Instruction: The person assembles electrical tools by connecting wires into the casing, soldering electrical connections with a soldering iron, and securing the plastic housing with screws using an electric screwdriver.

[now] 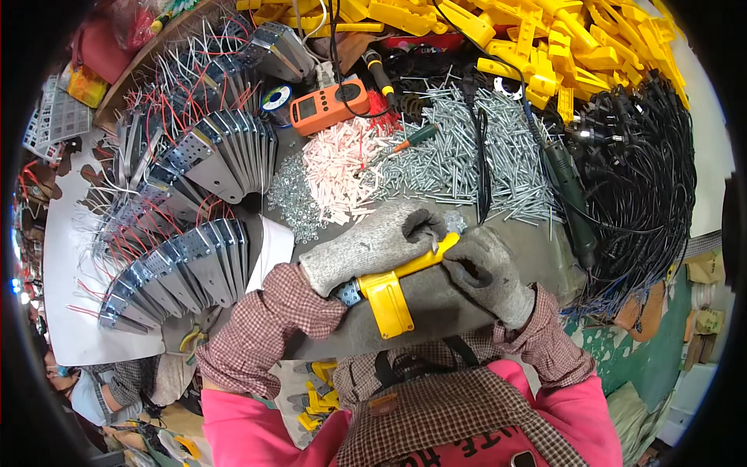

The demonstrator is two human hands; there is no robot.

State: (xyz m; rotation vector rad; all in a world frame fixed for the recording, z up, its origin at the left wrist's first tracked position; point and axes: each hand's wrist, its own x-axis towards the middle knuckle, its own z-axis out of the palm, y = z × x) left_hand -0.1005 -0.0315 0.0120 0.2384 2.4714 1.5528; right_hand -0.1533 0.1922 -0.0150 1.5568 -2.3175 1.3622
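Note:
A yellow plastic housing (389, 303) with a narrow handle lies across the front of the worktop, a perforated metal plate (348, 293) showing at its left end. My left hand (381, 241), in a grey knit glove, reaches over the handle with its fingers curled round it. At the handle's right tip, my right hand (490, 272), gloved the same way, has its fingers bent and closed against the yellow plastic. Its fingertips are partly hidden, so any small part between them does not show.
Beyond my hands lie heaps of long screws (459, 148), pale pink sleeves (342, 167) and small nuts (294, 194). Metal plates with wires (187, 265) stand in rows at left. Black cables (638, 194) and a green electric screwdriver (570, 194) are at right, yellow housings (576, 39) behind.

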